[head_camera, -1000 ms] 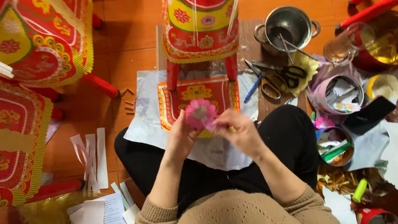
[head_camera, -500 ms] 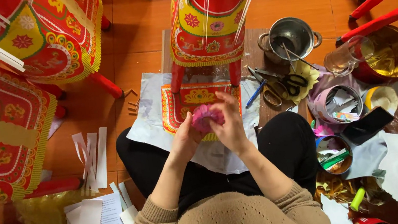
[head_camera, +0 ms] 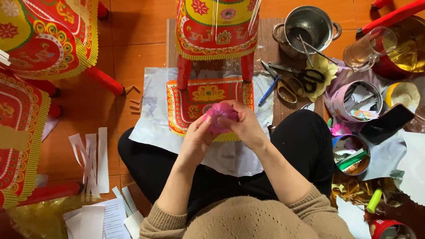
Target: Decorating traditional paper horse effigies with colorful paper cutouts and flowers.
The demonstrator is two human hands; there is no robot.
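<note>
I sit on the floor with both hands raised in front of my lap. My left hand [head_camera: 197,137] and my right hand [head_camera: 245,125] pinch a small pink paper flower [head_camera: 220,113] between their fingertips. Just beyond the hands lies a red and yellow patterned paper panel [head_camera: 204,98] on a white sheet [head_camera: 153,110]. Behind it stands a tall red and yellow paper structure [head_camera: 218,13] on red legs.
Similar red paper structures [head_camera: 0,107] fill the left side. White paper strips [head_camera: 90,161] lie on the wooden floor at left. At right are scissors [head_camera: 294,78], a steel pot [head_camera: 309,27], a glass jar [head_camera: 371,48], tins of scraps [head_camera: 359,101] and a phone [head_camera: 388,122].
Both hands have kept working the pink flower between the fingers, shifting slightly. The view has drifted a little; nothing else has moved.
</note>
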